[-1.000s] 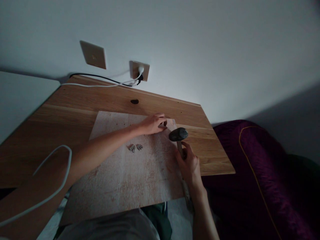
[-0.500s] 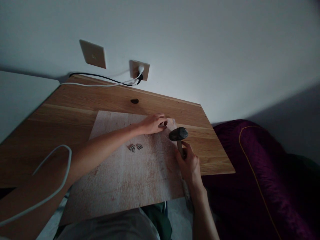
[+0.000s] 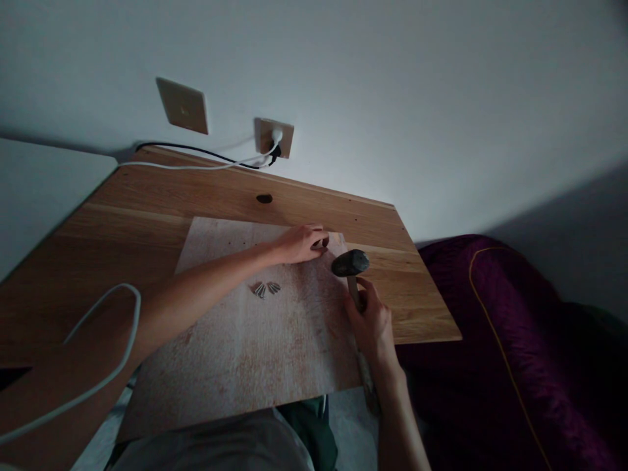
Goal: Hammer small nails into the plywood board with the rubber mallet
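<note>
My right hand (image 3: 371, 322) is wrapped round the handle of a hammer (image 3: 350, 263), whose dark head hovers just above the far right part of a pale board (image 3: 245, 327). At the board's far right corner my left hand (image 3: 300, 243) rests with thumb and forefinger pinched together; what they hold is too small to make out. Several small nails (image 3: 265, 288) lie loose on the board, just nearer me than my left wrist.
The board lies on a wooden desk (image 3: 147, 209) against a white wall with a socket (image 3: 273, 137) and plugged-in cables. A white cable (image 3: 98, 366) loops over the desk's left part. A purple cushion (image 3: 490, 340) sits to the right of the desk.
</note>
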Action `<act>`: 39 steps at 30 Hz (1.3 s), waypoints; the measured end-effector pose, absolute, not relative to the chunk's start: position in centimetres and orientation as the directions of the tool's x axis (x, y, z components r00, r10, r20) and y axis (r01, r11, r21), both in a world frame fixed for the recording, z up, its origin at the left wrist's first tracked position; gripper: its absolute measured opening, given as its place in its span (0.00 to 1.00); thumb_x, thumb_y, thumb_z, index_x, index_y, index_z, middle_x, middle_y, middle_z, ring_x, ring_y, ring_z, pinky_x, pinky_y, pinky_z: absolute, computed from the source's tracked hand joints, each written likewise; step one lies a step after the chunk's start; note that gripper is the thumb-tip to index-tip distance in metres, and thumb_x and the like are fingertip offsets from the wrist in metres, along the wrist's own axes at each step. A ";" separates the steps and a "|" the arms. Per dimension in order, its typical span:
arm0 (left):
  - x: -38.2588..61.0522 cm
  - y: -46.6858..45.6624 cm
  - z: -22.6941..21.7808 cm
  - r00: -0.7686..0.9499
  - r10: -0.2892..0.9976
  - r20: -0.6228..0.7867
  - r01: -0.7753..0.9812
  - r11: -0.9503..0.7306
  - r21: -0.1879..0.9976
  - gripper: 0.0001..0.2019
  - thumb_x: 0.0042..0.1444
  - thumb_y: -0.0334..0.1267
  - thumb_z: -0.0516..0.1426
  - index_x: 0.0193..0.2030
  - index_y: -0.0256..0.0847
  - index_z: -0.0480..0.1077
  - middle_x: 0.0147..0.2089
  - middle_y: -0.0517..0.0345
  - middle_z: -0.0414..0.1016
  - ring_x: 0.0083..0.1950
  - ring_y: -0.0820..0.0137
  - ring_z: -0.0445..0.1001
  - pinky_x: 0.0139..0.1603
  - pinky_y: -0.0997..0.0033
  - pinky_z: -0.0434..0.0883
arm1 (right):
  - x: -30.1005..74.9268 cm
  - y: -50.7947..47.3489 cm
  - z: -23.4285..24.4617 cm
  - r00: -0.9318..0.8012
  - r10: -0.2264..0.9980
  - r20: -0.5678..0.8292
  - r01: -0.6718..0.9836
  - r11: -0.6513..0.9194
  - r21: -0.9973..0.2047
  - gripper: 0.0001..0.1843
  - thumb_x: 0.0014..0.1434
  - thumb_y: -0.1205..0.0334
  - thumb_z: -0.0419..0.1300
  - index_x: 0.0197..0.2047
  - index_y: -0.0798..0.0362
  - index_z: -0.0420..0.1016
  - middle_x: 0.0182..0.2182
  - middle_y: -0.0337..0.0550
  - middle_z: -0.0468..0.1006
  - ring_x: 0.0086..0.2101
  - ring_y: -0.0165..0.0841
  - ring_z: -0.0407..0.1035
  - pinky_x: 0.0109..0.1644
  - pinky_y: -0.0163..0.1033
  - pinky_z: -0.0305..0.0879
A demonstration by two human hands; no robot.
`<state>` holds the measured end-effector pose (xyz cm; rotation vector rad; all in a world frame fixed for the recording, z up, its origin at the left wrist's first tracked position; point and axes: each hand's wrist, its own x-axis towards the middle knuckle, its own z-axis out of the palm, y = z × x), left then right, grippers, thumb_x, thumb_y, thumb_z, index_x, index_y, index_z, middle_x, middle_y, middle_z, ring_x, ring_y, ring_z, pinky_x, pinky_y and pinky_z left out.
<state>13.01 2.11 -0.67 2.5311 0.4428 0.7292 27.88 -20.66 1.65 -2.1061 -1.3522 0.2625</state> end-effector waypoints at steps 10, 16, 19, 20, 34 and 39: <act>13.1 2.2 -0.8 0.813 0.414 0.409 0.165 -0.838 0.519 0.04 0.63 0.31 0.59 0.41 0.39 0.76 0.41 0.53 0.77 0.41 0.66 0.75 0.44 0.67 0.69 | 27.9 -20.6 1.7 0.462 0.874 0.151 0.747 -0.291 -0.598 0.26 0.64 0.46 0.57 0.57 0.55 0.79 0.31 0.46 0.83 0.27 0.40 0.77 0.32 0.38 0.64; 13.1 2.2 -0.7 0.816 0.414 0.402 0.167 -0.836 0.522 0.03 0.63 0.30 0.60 0.41 0.38 0.76 0.42 0.52 0.77 0.40 0.66 0.75 0.44 0.67 0.68 | 27.9 -20.7 1.6 0.458 0.877 0.147 0.751 -0.293 -0.592 0.27 0.65 0.46 0.56 0.57 0.56 0.79 0.32 0.47 0.83 0.28 0.40 0.77 0.34 0.39 0.65; 13.1 2.2 -0.8 0.820 0.418 0.392 0.174 -0.834 0.523 0.03 0.63 0.31 0.59 0.41 0.38 0.76 0.42 0.53 0.77 0.40 0.66 0.75 0.43 0.67 0.68 | 27.8 -20.7 1.8 0.469 0.872 0.141 0.748 -0.307 -0.588 0.29 0.65 0.44 0.56 0.58 0.57 0.79 0.30 0.46 0.83 0.27 0.40 0.75 0.34 0.39 0.65; 13.1 2.2 -0.9 0.820 0.418 0.392 0.176 -0.835 0.522 0.03 0.63 0.31 0.59 0.41 0.39 0.76 0.42 0.53 0.77 0.41 0.66 0.75 0.43 0.68 0.68 | 27.8 -20.7 1.8 0.470 0.872 0.135 0.745 -0.310 -0.591 0.29 0.65 0.44 0.56 0.58 0.57 0.79 0.30 0.46 0.82 0.27 0.40 0.75 0.34 0.40 0.65; 13.2 2.5 -1.4 0.825 0.418 0.380 0.193 -0.841 0.506 0.07 0.65 0.37 0.64 0.47 0.39 0.76 0.48 0.50 0.80 0.45 0.64 0.77 0.47 0.66 0.70 | 28.6 -19.5 4.8 0.506 0.846 0.170 0.713 -0.298 -0.635 0.31 0.64 0.41 0.60 0.60 0.55 0.78 0.29 0.44 0.84 0.27 0.40 0.78 0.33 0.41 0.67; 13.5 2.6 -1.3 0.827 0.435 0.356 0.207 -0.825 0.525 0.07 0.68 0.41 0.63 0.43 0.39 0.77 0.43 0.53 0.78 0.44 0.65 0.77 0.47 0.66 0.69 | 28.8 -17.4 6.9 0.493 0.819 0.295 0.727 -0.201 -0.657 0.26 0.66 0.45 0.61 0.58 0.53 0.77 0.28 0.40 0.82 0.26 0.37 0.76 0.34 0.40 0.68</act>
